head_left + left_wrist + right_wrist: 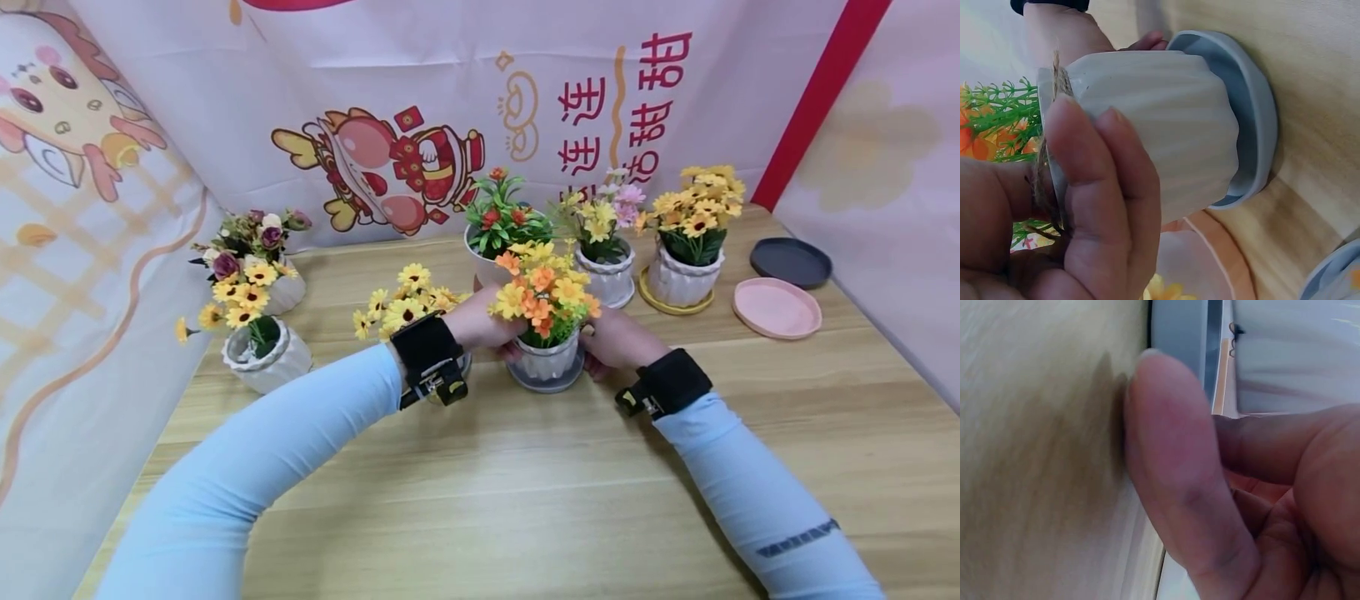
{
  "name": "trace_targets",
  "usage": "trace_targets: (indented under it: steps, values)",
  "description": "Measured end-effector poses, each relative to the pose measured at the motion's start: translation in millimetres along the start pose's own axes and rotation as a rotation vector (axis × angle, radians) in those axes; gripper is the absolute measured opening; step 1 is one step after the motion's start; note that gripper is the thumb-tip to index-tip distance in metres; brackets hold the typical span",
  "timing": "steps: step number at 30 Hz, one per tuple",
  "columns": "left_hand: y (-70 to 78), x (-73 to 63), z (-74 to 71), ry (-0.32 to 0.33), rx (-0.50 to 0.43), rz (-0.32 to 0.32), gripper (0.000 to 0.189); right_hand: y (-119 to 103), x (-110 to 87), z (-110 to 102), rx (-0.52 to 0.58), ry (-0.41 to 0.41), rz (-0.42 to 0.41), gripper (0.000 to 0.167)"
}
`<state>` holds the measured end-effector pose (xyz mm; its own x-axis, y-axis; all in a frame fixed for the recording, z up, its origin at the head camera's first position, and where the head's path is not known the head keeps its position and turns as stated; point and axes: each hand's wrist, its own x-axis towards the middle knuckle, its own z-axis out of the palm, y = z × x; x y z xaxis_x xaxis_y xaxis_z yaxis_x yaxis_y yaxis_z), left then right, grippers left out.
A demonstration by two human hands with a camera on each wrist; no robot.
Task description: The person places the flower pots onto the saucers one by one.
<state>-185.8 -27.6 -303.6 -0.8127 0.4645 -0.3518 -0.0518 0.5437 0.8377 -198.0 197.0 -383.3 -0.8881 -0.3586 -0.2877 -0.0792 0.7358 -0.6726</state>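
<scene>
A white fluted pot (546, 364) of orange and yellow artificial flowers (542, 292) stands on a grey-blue saucer (551, 386) at the middle of the table. With thumb and fingers my left hand (483, 321) grips the pot's rim, where a twine cord (1040, 169) runs round it. The left wrist view shows the pot's base within the raised edge of the saucer. On the other side, my right hand (621, 337) pinches the saucer's edge, one finger (1169, 431) low along its outside near the tabletop. The pot hides part of that hand in the left wrist view.
Behind stand a red-flowered plant (501, 221), a pink-and-yellow pot (606, 275) and a yellow-flowered pot (686, 271). Yellow daisies (405, 310) are beside my left wrist. Two pots (270, 358) stand at left. A dark saucer (791, 260) and pink saucer (777, 308) lie at right.
</scene>
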Motion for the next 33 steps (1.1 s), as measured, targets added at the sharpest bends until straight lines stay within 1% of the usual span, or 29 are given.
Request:
trace_targets:
  steps: [3, 5, 8, 10, 12, 16, 19, 22, 26, 29, 30, 32, 33]
  values:
    - [-4.4, 0.6, 1.2, -0.003, -0.014, -0.004, 0.043, -0.4, 0.1, 0.2, 0.016, -0.006, -0.01, 0.029]
    - [-8.6, 0.7, 1.9, -0.001, -0.004, 0.007, 0.043, -0.8, 0.9, 0.4, 0.028, -0.017, -0.005, 0.026]
    - [-14.3, 0.9, 3.5, -0.009, -0.019, -0.001, 0.047, -1.3, 2.0, 0.6, 0.035, -0.034, 0.002, 0.023]
    - [-17.4, 1.8, 4.3, -0.018, -0.038, -0.012, 0.05, -1.4, 2.2, 0.5, 0.038, -0.042, 0.016, 0.025]
    - [-19.2, 2.3, 5.0, -0.026, -0.08, -0.029, 0.053, -1.5, 1.7, 0.2, 0.033, -0.041, 0.025, 0.03]
    - [-22.3, 1.6, 5.7, -0.027, -0.136, -0.038, 0.052, -1.5, 0.7, -0.5, 0.028, -0.033, 0.032, 0.036]
    - [-25.4, -1.4, 7.1, -0.017, -0.155, -0.039, 0.048, -1.6, 0.4, -0.3, 0.033, -0.03, 0.028, 0.037]
    - [-29.7, -5.8, 10.4, 0.014, -0.164, -0.042, 0.043, -1.6, 0.1, 0.3, 0.046, -0.028, 0.021, 0.039]
    - [-36.0, -10.8, 17.7, 0.091, -0.094, 0.006, 0.025, -1.3, -0.6, 0.6, 0.054, -0.019, 0.02, 0.042]
    - [-41.2, -16.4, 23.3, 0.136, -0.015, 0.062, 0.021, -0.8, -0.5, 0.5, 0.047, -0.018, 0.02, 0.041]
    - [-43.0, -19.0, 25.0, 0.141, -0.005, 0.074, 0.025, -0.5, -0.4, 0.4, 0.047, -0.019, 0.02, 0.04]
    - [-46.1, -24.5, 28.5, 0.148, 0.005, 0.091, 0.041, 0.0, 0.2, -0.1, 0.05, -0.024, 0.02, 0.038]
    - [-47.8, -27.3, 30.2, 0.152, 0.008, 0.104, 0.044, 0.3, 0.2, -0.9, 0.054, -0.03, 0.02, 0.037]
